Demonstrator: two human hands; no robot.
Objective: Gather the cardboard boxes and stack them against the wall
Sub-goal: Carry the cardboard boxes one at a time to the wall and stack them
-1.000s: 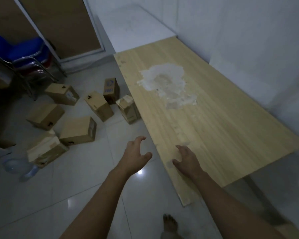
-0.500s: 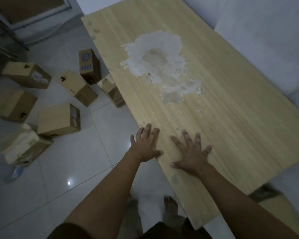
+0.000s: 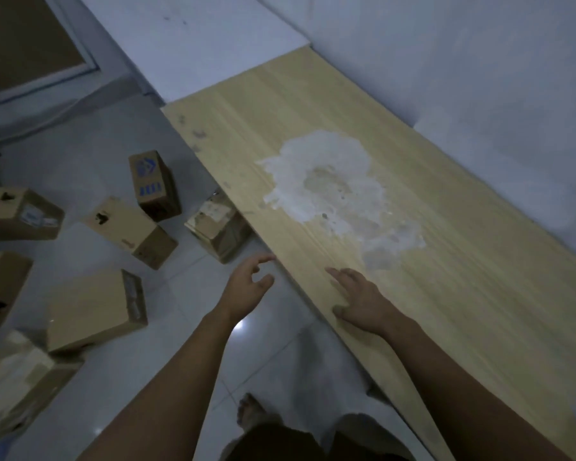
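Wooden tabletop (image 3: pixel 479 294) bears the right hand (image 3: pixel 363 304) flat, fingers straight; left hand (image 3: pixel 245 289) hovers loosely curled, grip empty.

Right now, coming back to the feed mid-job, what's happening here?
A person stands at a wooden table, right hand lying flat on its top near the edge, left hand hovering beside that edge with fingers loosely curled, holding nothing. The cardboard boxes lie scattered on the tiled floor to the left; none is held or stacked against the wall yet.
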